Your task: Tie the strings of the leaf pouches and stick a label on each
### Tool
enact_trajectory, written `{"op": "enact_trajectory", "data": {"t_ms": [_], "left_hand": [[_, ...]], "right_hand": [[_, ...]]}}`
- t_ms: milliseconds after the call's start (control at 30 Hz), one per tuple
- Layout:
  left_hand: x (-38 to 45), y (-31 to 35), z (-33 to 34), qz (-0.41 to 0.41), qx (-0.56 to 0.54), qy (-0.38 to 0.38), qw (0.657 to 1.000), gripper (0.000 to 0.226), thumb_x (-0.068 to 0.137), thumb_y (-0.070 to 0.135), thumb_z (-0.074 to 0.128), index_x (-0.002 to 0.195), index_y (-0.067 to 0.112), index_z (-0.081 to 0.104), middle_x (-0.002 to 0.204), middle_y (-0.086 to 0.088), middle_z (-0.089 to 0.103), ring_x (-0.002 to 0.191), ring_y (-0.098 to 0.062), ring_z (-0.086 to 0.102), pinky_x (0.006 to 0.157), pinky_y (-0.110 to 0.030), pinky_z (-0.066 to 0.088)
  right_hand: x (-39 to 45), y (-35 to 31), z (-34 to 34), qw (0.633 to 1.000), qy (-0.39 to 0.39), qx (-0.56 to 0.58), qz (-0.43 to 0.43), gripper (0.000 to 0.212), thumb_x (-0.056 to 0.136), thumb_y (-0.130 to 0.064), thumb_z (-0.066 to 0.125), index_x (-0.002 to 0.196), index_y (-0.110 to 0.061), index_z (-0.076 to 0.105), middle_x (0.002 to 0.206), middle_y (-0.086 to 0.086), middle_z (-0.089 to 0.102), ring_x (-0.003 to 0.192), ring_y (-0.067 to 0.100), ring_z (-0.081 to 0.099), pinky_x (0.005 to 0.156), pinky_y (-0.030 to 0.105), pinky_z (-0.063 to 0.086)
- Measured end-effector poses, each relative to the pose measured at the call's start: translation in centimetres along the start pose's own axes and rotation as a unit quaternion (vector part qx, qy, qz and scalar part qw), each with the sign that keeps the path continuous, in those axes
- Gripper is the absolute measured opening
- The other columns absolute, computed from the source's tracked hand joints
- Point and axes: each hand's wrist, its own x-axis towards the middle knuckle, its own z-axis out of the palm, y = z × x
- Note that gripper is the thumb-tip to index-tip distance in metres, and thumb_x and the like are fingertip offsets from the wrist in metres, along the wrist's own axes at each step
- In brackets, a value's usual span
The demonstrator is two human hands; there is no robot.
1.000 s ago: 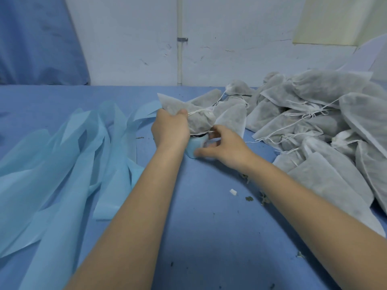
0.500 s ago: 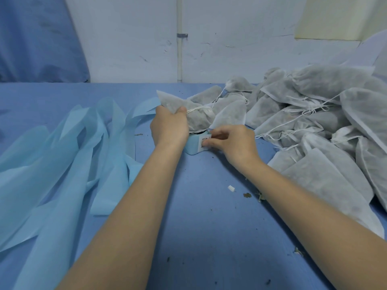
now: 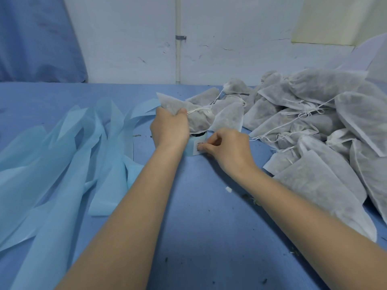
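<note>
My left hand (image 3: pixel 170 128) grips a grey leaf pouch (image 3: pixel 198 119) tied with white string, holding it over a light blue label roll (image 3: pixel 191 147) on the blue table. My right hand (image 3: pixel 227 147) pinches a white printed label (image 3: pixel 197 147) at the roll's outer face, fingers curled on its edge. A big heap of grey pouches (image 3: pixel 310 122) with loose white strings lies to the right.
Long strips of light blue backing paper (image 3: pixel 69 155) spread across the left of the blue table (image 3: pixel 201 227). Small leaf crumbs and a white scrap (image 3: pixel 228 189) lie near my right forearm. A white wall with a pipe stands behind.
My right hand has slid from the roll's top to its outer face and now pinches a white label there. My left hand keeps holding the pouch in place.
</note>
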Motion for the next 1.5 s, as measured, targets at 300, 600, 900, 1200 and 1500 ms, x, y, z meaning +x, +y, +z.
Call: {"op": "enact_trajectory", "data": {"t_ms": [300, 600, 900, 1200, 1500], "left_hand": [[0.3, -0.2, -0.3, -0.007, -0.012, -0.001, 1.0, 0.038, 0.091, 0.03, 0.054, 0.12, 0.005, 0.05, 0.123, -0.013, 0.056, 0.113, -0.032, 0.052, 0.09, -0.034, 0.042], [-0.4, 0.3, -0.8, 0.071, -0.073, -0.019, 0.995, 0.015, 0.087, 0.028, 0.061, 0.093, 0.018, 0.052, 0.091, 0.005, 0.059, 0.099, -0.023, 0.057, 0.077, -0.03, 0.042], [-1.8, 0.8, -1.4, 0.116, -0.121, -0.238, 0.957, 0.03, 0.063, 0.025, 0.075, 0.092, 0.02, 0.069, 0.089, 0.003, 0.073, 0.09, -0.016, 0.068, 0.081, -0.034, 0.054], [-2.0, 1.1, -1.3, 0.089, -0.157, -0.311, 0.933, 0.013, 0.084, 0.011, 0.065, 0.095, 0.008, 0.07, 0.091, -0.006, 0.072, 0.086, -0.019, 0.068, 0.081, -0.032, 0.053], [-2.3, 0.9, -1.3, 0.124, -0.11, -0.327, 0.93, 0.039, 0.065, 0.012, 0.073, 0.103, 0.006, 0.065, 0.103, -0.012, 0.071, 0.099, -0.025, 0.067, 0.091, -0.04, 0.05]], "right_hand": [[-1.7, -1.1, -0.1, 0.995, -0.092, 0.015, -0.036, 0.025, 0.07, -0.029, 0.085, 0.063, -0.026, 0.061, 0.069, -0.006, 0.06, 0.074, 0.01, 0.056, 0.065, 0.018, 0.041], [-1.3, -2.4, -4.7, 0.993, -0.049, -0.039, -0.1, 0.02, 0.069, -0.041, 0.082, 0.069, -0.037, 0.062, 0.145, 0.005, 0.039, 0.136, 0.019, 0.031, 0.096, 0.02, 0.025], [0.2, -2.4, -6.6, 0.988, 0.04, -0.035, -0.146, 0.018, 0.073, -0.037, 0.079, 0.075, -0.029, 0.063, 0.14, 0.0, 0.044, 0.127, 0.02, 0.035, 0.084, -0.007, 0.011], [0.6, -1.7, -6.2, 0.991, 0.035, 0.039, -0.12, 0.025, 0.073, -0.031, 0.081, 0.086, -0.012, 0.072, 0.113, 0.002, 0.062, 0.113, 0.012, 0.052, 0.093, 0.029, 0.044], [0.8, -0.6, -6.2, 0.976, 0.012, 0.216, -0.038, 0.045, 0.073, -0.021, 0.082, 0.111, -0.022, 0.059, 0.099, -0.002, 0.069, 0.084, 0.003, 0.066, 0.072, 0.014, 0.051]]}}
